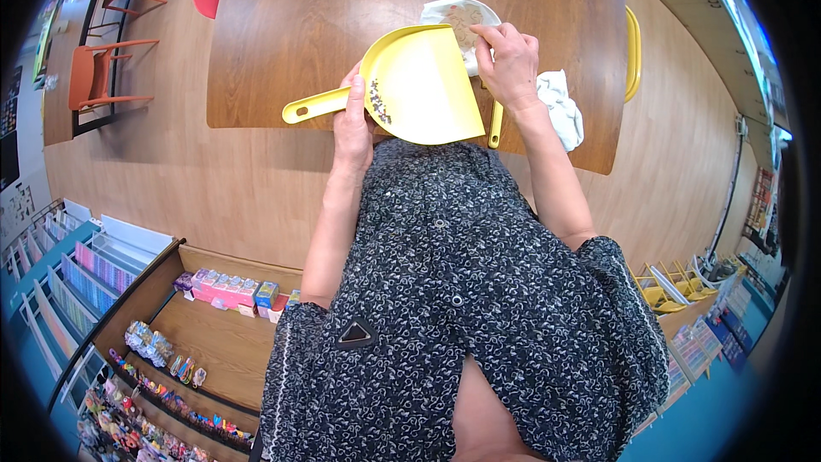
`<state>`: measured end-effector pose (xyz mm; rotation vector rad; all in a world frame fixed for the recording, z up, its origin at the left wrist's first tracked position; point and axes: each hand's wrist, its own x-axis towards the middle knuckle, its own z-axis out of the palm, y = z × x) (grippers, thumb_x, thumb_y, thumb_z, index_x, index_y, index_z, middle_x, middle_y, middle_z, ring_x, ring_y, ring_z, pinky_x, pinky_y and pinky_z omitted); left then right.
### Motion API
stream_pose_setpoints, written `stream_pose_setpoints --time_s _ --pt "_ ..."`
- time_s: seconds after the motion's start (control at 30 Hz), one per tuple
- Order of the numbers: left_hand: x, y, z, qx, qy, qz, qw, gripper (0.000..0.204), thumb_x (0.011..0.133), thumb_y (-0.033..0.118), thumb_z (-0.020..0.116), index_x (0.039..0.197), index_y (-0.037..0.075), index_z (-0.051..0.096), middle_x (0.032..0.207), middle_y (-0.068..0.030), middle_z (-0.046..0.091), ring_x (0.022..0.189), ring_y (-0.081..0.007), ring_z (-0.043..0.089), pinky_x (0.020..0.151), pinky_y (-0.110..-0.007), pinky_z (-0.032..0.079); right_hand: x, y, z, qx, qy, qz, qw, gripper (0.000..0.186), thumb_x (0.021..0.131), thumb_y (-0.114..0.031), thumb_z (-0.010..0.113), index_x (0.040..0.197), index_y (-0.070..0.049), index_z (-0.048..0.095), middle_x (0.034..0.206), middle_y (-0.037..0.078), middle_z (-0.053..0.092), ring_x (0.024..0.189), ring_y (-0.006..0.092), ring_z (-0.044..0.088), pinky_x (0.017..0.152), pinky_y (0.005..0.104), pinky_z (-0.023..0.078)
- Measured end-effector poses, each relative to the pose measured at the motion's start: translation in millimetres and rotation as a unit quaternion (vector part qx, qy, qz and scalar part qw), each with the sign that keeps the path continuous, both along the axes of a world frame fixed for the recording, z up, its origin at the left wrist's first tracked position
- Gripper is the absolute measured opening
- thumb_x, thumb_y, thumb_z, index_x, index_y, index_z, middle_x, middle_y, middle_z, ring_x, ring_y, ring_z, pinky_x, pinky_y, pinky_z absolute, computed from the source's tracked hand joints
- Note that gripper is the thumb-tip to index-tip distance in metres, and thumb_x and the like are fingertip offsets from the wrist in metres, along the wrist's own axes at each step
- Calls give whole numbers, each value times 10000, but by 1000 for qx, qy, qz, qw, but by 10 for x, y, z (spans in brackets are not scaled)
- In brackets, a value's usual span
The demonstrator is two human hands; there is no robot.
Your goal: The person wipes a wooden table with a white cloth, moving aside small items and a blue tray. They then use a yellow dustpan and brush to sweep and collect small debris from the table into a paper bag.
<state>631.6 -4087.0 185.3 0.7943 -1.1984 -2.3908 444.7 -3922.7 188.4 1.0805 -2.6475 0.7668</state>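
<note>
1. Head view, only one here: the yellow dustpan [428,85] is the thing to look at, so I'm placing everything off it. It's held over the near edge of the wooden table [282,43]; can't tell if it touches.
2. Left hand [352,124] is wrapped round the dustpan where the handle meets the scoop, thumb on top, fingers mostly hidden underneath. My guess: gripping there steadies it better than the tail end of the handle would.
3. Dark crumbs [378,103] sit in the dustpan at the handle end, well away from the lip. Probably a slight tilt keeps them there.
4. Right hand [515,67] is just past the lip, fingers curled, thumb and index close together. Can't tell if they're pinching anything.
5. Behind the lip's far corner there's a white crumpled sheet [436,11] with tan patches, right by those fingertips. Cloth or paper, no idea.
6. Yellow stick [496,124] just beside the lip, maybe a brush handle, probably parked within easy reach. Further out from the lip, past the right wrist: a bunched white cloth [560,109].
</note>
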Motion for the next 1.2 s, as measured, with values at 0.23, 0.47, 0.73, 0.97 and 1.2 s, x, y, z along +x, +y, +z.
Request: stream_pose_setpoints --time_s 0.23,0.47,0.73,0.97,1.2 --pt "55 -66 -81 124 77 -4 989 499 1036 365 424 1350 -20 470 1278 -137 600 1125 -198 615 994 -355 498 -16 120 4 -3 -41 -31 999 160 866 -147 628 989 -148 732 843 23 650 787 197 612 851 352 394" --pt "32 -121 -65 206 86 -23 975 489 1039 380 403 1338 1 475 1238 -137 616 1099 -192 624 963 -349 524 -55 179 142 -20 -49 -43 998 150 875 -141 627 982 -152 731 800 11 634 712 174 600 832 329 396" --pt "-33 -85 75 76 43 15 996 487 1047 385 383 1314 -5 502 1176 -128 643 1047 -177 648 927 -325 542 45 75 445 -108 -22 17 994 144 839 -66 660 960 -120 717 736 -18 597 630 126 565 783 301 388" --pt "-220 -133 158 63 -66 31 995 513 1024 395 454 1236 -62 553 1073 -116 679 922 -154 673 822 -289 565 109 -57 552 -108 -37 59 992 140 840 -65 669 963 -120 707 728 -26 589 594 112 549 774 288 376" --pt "-57 -229 246 107 -25 -1 994 508 1017 397 464 1199 -65 569 1048 -130 688 961 -160 679 831 -295 568 169 -56 642 -108 -24 67 992 133 834 -61 671 950 -111 709 729 -30 593 593 105 548 774 288 374"
